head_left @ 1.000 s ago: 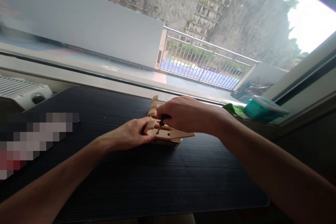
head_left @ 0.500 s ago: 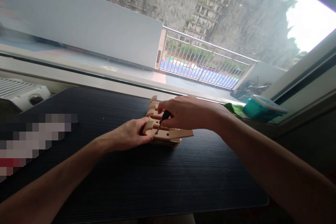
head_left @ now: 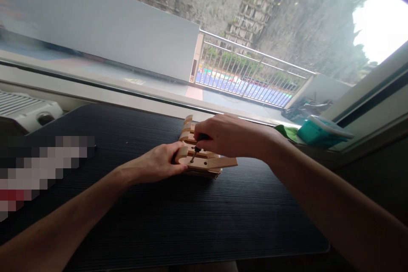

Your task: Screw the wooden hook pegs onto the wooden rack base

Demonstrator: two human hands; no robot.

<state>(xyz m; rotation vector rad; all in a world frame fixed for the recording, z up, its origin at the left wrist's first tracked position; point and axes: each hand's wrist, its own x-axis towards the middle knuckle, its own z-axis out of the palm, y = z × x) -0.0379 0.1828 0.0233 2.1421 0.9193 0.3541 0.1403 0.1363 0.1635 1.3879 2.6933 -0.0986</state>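
A small wooden rack-like piece with several curved, hook-ended slats rests on the dark table. My left hand grips the curved end of its nearest slat, thumb on the near side. Closed around the black handle of a screwdriver is my right hand. The screwdriver's shaft slants down, its tip at a dark hole near the left end of that slat. A second hole shows to the right of the tip. My right hand hides part of the farther slats.
Behind the table runs a window sill, with a balcony railing beyond the glass. A teal container and a green cloth lie at the right. A white slatted appliance stands at the left, above a blurred-out patch.
The screwdriver and my right fingers have turned and tilted slightly, with the tip staying at the same hole. My left hand keeps its grip. The whole view has shifted a little.
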